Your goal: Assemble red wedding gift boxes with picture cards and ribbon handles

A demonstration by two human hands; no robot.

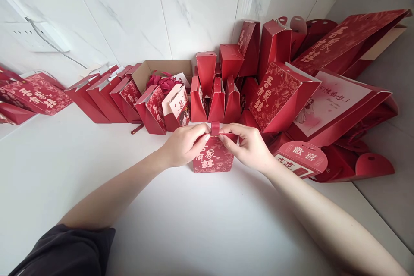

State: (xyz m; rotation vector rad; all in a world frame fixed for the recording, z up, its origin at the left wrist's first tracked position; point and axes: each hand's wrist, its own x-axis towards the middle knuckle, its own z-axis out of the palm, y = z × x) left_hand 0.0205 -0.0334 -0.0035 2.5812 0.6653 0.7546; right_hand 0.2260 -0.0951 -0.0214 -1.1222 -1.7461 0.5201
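Two bare hands hold one small red gift box (213,153) upright at the middle of the white desk (194,215), its front printed with pale characters and flowers. The left hand (187,144) pinches the left part of its top edge between thumb and fingers; the right hand (249,142) pinches the right part in the same way. Between the two sets of fingers, one dark red ribbon band (215,128) stands up from the top edge. Behind and to the left are one open cardboard box (140,75) holding dark red ribbon, one pale box (173,105) with a cartoon face, and one patterned box (157,110) beside it. Three narrow red boxes (216,101) stand in a row just beyond the hands, with two taller boxes (206,67) behind them. To the right, red bags and boxes crowd together and overlap, too many to count surely; among them are one large bag (326,103) with a pale panel and one box with a rounded top (300,157) nearest the right forearm. One loose dark strip (136,129) lies left of the patterned box. One socket plate (39,36) and one grey cable (58,45) are on the tiled wall (200,4).
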